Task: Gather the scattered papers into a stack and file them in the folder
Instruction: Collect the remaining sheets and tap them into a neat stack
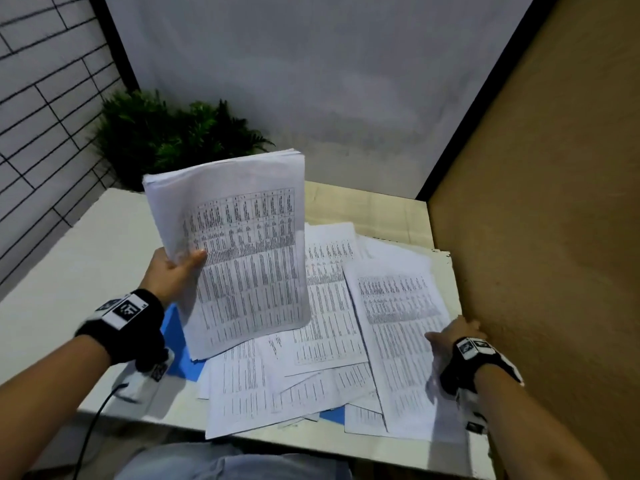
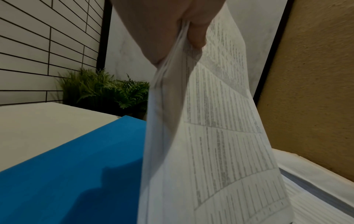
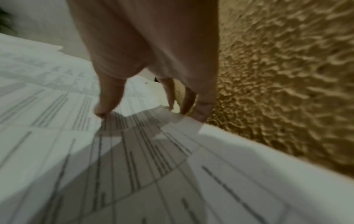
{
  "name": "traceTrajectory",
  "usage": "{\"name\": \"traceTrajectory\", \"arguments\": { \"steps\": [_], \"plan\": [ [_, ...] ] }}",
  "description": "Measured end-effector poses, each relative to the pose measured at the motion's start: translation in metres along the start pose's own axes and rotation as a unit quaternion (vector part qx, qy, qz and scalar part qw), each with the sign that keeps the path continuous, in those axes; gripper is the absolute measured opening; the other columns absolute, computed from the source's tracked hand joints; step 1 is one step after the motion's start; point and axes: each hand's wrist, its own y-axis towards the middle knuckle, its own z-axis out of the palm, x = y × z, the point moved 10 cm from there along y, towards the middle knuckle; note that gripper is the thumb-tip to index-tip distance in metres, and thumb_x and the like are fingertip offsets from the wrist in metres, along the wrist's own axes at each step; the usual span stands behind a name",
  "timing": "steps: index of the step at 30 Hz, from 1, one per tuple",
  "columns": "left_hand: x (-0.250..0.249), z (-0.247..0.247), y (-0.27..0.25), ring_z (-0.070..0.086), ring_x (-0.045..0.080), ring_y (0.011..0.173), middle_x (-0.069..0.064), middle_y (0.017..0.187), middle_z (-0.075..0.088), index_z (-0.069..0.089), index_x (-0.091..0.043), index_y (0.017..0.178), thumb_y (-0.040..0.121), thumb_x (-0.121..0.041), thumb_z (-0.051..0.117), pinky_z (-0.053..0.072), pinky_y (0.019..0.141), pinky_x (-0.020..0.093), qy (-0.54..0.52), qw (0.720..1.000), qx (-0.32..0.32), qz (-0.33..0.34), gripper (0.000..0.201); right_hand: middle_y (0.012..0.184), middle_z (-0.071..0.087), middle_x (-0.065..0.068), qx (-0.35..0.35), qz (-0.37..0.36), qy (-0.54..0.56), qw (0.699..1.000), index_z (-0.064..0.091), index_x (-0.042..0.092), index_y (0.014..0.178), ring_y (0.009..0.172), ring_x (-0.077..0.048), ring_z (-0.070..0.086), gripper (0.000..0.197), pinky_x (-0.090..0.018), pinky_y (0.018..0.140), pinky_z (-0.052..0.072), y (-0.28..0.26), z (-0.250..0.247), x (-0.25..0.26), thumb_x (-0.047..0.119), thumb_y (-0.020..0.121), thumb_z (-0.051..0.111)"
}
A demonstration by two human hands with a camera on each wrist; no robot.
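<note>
Holding: left hand (image 1: 175,271) pinches the gathered stack (image 1: 242,251) upright.
Right hand (image 1: 450,337): fingers spread, pressing scattered papers (image 1: 325,306).
Folder (image 2: 76,159): blue, beneath papers.
Print: tables, unreadable.

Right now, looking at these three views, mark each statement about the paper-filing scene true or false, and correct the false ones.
1. The left hand holds a stack of papers raised off the table. True.
2. The right hand holds a pen. False: its fingers touch a printed sheet on the table.
3. The blue folder lies partly under the loose papers. True.
4. The plant stands by the brown wall. False: it stands at the far left, by the tiled wall.
</note>
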Motion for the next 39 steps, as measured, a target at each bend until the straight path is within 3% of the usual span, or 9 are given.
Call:
{"name": "traceTrajectory", "arguments": {
  "steps": [4,7,11,15,22,30,32,35,39],
  "plan": [
    [-0.002,0.003,0.003,0.053,0.021,0.075,0.016,0.081,0.059,0.06,0.001,0.093,0.086,-0.017,0.058,0.042,0.074,0.035,-0.01,1.0,0.007,0.006,0.019,0.117,0.06,-0.018,0.073,-0.052,0.049,0.995,0.046,0.001,0.125,0.095,-0.031,0.061,0.073,-0.025,0.053,0.043,-0.004,0.019,0.033,0.045,0.073,0.071],
    [-0.006,0.005,0.002,0.052,0.018,0.068,0.006,0.074,0.057,0.058,-0.003,0.096,0.087,-0.014,0.056,0.041,0.067,0.028,-0.027,0.999,0.017,0.011,0.015,0.094,0.064,-0.016,0.118,-0.083,0.175,0.974,0.057,0.001,0.098,0.077,-0.025,0.057,0.043,-0.028,0.067,0.046,-0.014,0.035,0.057,0.031,0.073,0.076],
    [-0.01,-0.003,0.005,0.054,0.022,0.078,0.011,0.08,0.059,0.057,-0.005,0.099,0.087,-0.009,0.055,0.039,0.08,0.034,-0.036,0.999,0.014,0.017,0.012,0.09,0.062,-0.012,0.125,-0.071,0.254,0.957,0.054,-0.003,0.1,0.077,-0.024,0.056,0.036,-0.032,0.071,0.049,-0.029,0.036,0.073,0.026,0.082,0.067],
    [-0.01,-0.009,0.008,0.056,0.024,0.086,0.016,0.097,0.06,0.058,0.002,0.11,0.088,-0.007,0.054,0.04,0.081,0.035,-0.042,0.999,0.016,0.019,0.024,0.101,0.059,-0.019,0.034,-0.089,0.24,0.966,0.056,-0.007,0.118,0.094,-0.029,0.058,0.04,-0.028,0.073,0.041,-0.038,-0.003,0.078,0.023,0.091,0.054],
    [-0.012,-0.003,0.013,0.058,0.027,0.091,0.007,0.086,0.063,0.058,-0.002,0.107,0.088,-0.013,0.055,0.043,0.083,0.038,-0.049,0.998,0.039,0.017,0.022,0.107,0.064,-0.03,-0.109,-0.186,0.201,0.956,0.06,-0.008,0.11,0.101,-0.039,0.061,0.031,-0.029,0.072,0.037,-0.093,-0.106,0.08,0.015,0.094,0.048],
    [-0.01,0.007,0.011,0.056,0.027,0.093,0.019,0.102,0.059,0.052,0.013,0.113,0.088,-0.009,0.055,0.041,0.079,0.032,-0.075,0.997,0.036,-0.005,0.034,0.106,0.063,-0.036,-0.312,-0.214,0.251,0.891,0.062,-0.007,0.107,0.104,-0.044,0.059,0.028,-0.037,0.075,0.041,-0.182,-0.239,0.043,0.011,0.09,0.05],
    [-0.018,0.01,0.009,0.056,0.034,0.099,0.023,0.108,0.058,0.05,0.013,0.114,0.088,-0.008,0.054,0.04,0.084,0.037,-0.091,0.995,0.038,0.008,0.033,0.088,0.067,-0.028,-0.337,-0.239,0.316,0.854,0.066,0.001,0.095,0.087,-0.034,0.064,0.03,-0.035,0.066,0.037,-0.206,-0.268,0.024,0.025,0.08,0.055],
    [-0.027,0.018,0.008,0.058,0.035,0.098,0.02,0.105,0.058,0.052,0.01,0.113,0.088,-0.008,0.054,0.04,0.082,0.036,-0.118,0.992,0.047,0.023,0.031,0.043,0.058,0.01,-0.301,-0.285,0.435,0.799,0.056,0.013,0.067,0.045,0.004,0.048,0.02,-0.021,0.049,0.041,-0.224,-0.283,0.017,0.028,0.08,0.056],
    [-0.043,0.043,0.001,0.062,0.024,0.082,0.02,0.1,0.066,0.059,0.004,0.106,0.071,-0.023,0.07,0.048,0.078,0.033,-0.168,0.98,0.105,0.033,0.046,0.053,0.066,0.021,-0.159,-0.305,0.551,0.76,0.06,0.019,0.075,0.057,0.012,0.058,0.021,-0.01,0.063,0.048,-0.2,-0.217,0.064,0.009,0.091,0.052]
  ]
}}
